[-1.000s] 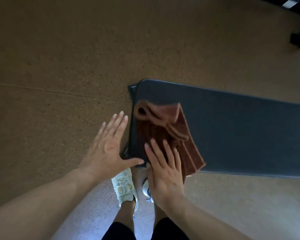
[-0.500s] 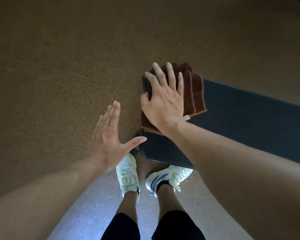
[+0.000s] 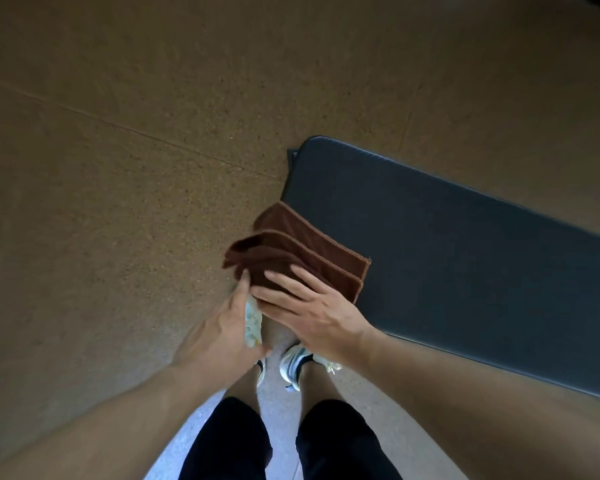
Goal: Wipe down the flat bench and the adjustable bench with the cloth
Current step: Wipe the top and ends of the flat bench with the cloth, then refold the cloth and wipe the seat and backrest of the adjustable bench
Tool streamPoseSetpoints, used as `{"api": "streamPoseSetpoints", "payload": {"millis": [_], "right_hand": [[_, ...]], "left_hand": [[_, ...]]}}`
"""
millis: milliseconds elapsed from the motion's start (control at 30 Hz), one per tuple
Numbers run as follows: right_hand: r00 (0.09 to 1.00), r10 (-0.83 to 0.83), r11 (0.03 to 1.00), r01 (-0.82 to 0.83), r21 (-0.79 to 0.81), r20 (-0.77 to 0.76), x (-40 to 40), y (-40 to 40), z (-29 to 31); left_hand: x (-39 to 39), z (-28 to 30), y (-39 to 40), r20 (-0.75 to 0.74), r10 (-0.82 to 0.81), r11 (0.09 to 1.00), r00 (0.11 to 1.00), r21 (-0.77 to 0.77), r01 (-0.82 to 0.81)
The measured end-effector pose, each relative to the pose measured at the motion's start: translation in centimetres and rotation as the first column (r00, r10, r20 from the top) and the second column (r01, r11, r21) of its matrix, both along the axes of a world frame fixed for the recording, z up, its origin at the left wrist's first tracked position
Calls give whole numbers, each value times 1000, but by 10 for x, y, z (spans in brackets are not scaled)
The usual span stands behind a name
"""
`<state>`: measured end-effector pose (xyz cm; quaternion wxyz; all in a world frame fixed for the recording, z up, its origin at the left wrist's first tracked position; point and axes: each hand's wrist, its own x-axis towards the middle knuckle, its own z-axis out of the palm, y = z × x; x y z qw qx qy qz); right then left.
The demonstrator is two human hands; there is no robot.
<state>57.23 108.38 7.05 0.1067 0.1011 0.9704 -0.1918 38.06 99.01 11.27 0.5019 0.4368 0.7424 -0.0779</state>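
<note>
Right hand (image 3: 312, 311) lies flat on the brown cloth (image 3: 302, 254) at frame centre, fingers straight and spread, pressing down, palm hanging past the pad's near edge. Left hand (image 3: 222, 332) comes in from lower left, one straight finger touching the cloth's left overhanging corner; whether the other fingers are curled or gripping, cannot tell, they are turned away. Both forearms enter from the bottom corners, the right one large and blurred. Cloth is folded in stacked layers and sits on the near left corner of the dark flat bench (image 3: 465, 258), its left part sticking out over the floor (image 3: 118, 168). The bench pad runs from centre toward the right edge and is cut off there; its frame and legs are hidden underneath. White shoes (image 3: 293, 363) partly covered by the hands; black shorts (image 3: 229, 445) cut off at the bottom. Left shoe mostly hidden behind the left hand. Most of the pad surface to the right of the cloth is bare. Speckled brown floor fills the whole left and top of the frame, with a seam line crossing the upper left.
</note>
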Motion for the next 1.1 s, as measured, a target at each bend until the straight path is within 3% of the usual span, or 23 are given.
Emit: {"api": "streamPoseSetpoints", "payload": {"millis": [100, 167, 233, 300, 400, 500, 567, 633, 700, 733, 800, 833, 900, 1000, 1100], "right_hand": [[995, -92, 977, 98, -191, 42, 50, 6, 18], [947, -210, 921, 275, -276, 242, 81, 14, 48], [791, -346, 803, 527, -277, 504, 112, 21, 93], [520, -477, 544, 808, -226, 709, 137, 22, 140], [181, -624, 71, 982, -176, 760, 158, 26, 201], [-124, -659, -407, 888, -214, 742, 159, 29, 258], [-232, -581, -664, 690, -289, 780, 149, 27, 299], [-221, -531, -785, 493, -377, 818, 129, 31, 339], [-139, -537, -811, 354, -465, 832, 108, 30, 374], [-70, -548, -814, 277, -511, 834, 97, 29, 391], [88, -561, -819, 84, -567, 823, 74, 27, 425], [162, -575, -812, 8, -584, 802, 64, 23, 434], [269, -581, -801, -24, -598, 768, 46, 19, 442], [221, -469, -842, 181, -509, 855, 3, 15, 433], [123, -424, -842, 311, -441, 897, -47, 16, 418]], "left_hand": [[21, 36, -5, -8, -137, 990, 990, -32, 137], [37, 65, -4, 34, -258, 963, 966, -75, 260], [51, 92, 6, 106, -327, 930, 939, -138, 340], [65, 124, 18, 148, -281, 931, 948, -198, 307], [83, 165, 40, 168, -112, 975, 979, -172, 141], [95, 204, 61, 238, 120, 986, 964, -142, -87], [100, 237, 66, 290, 234, 968, 928, -158, -195], [97, 267, 71, 289, 334, 940, 897, -176, -293], [84, 297, 75, 287, 553, 823, 782, -333, -460], [76, 315, 77, 308, 671, 729, 675, -440, -524], [55, 348, 85, 438, 824, 567, 360, -628, -533], [44, 362, 91, 487, 847, 518, 214, -662, -542], [20, 378, 108, 486, 874, 386, 25, -661, -644], [-31, 388, 142, 494, 869, 284, -19, -531, -798], [-83, 392, 166, 523, 850, 334, 59, -450, -828]]}}
